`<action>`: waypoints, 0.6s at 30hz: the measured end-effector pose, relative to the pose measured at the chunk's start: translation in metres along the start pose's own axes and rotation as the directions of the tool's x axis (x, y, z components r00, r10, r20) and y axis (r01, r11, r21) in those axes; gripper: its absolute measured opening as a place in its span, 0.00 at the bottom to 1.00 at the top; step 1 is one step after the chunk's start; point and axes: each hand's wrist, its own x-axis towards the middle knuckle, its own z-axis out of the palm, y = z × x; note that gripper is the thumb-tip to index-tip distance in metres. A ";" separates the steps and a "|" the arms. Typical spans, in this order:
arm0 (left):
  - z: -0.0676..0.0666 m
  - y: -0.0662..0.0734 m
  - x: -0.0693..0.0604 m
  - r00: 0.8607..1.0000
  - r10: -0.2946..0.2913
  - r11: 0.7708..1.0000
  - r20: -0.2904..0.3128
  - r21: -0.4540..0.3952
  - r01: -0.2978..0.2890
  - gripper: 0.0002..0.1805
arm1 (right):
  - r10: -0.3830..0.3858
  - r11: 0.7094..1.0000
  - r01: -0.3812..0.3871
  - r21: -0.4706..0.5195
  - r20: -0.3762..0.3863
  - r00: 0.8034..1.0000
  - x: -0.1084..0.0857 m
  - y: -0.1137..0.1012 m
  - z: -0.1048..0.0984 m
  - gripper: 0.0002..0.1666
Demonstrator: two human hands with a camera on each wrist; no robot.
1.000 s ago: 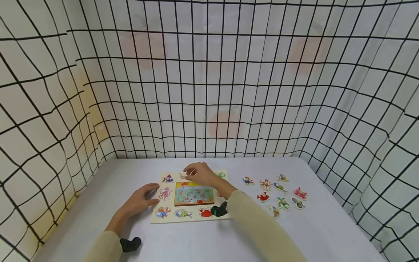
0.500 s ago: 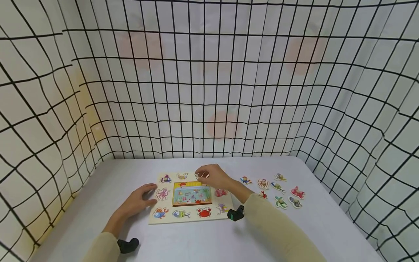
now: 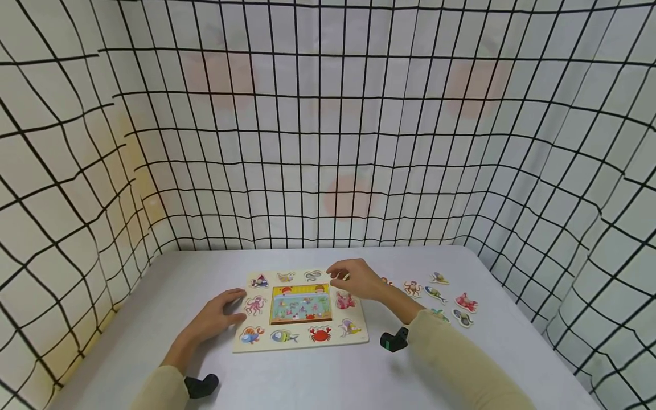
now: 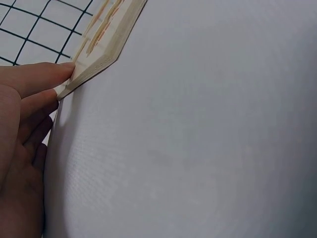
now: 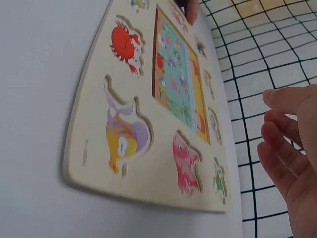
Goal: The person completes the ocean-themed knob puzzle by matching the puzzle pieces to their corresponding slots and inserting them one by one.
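A pale puzzle board with sea-animal shapes around an aquarium picture lies on the table. At its left edge rests my left hand, fingers spread. In the left wrist view the thumb of that hand touches the board's edge near a corner. Over the top right corner hovers my right hand, its fingers bent loosely. The right wrist view shows this hand beside the board, thumb and fingers apart, no piece visible between them. The top right shape is partly hidden in the head view.
Loose pieces lie right of the board, among them an octopus, a pink piece, a fish and a grey oval one. My right forearm partly covers some. A black grid net surrounds the table's back and sides.
My right hand has moved rightward along the board's top edge, uncovering the top shapes, and its forearm now covers more loose pieces. The left hand stays at the board's left edge.
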 end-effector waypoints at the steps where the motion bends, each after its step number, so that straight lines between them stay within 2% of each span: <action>1: 0.000 0.000 0.000 1.000 0.001 1.000 0.002 0.001 -0.001 0.37 | -0.002 1.000 0.002 0.006 -0.003 1.000 -0.003 0.001 -0.002 0.15; 6: -0.001 -0.001 0.001 1.000 0.001 1.000 0.001 0.009 -0.001 0.37 | -0.011 1.000 0.011 -0.003 -0.030 0.999 -0.020 0.011 -0.013 0.15; 18: -0.001 0.000 0.001 1.000 -0.011 1.000 0.011 0.009 0.011 0.38 | 0.054 0.998 -0.056 -0.009 -0.122 0.991 -0.061 0.030 -0.035 0.14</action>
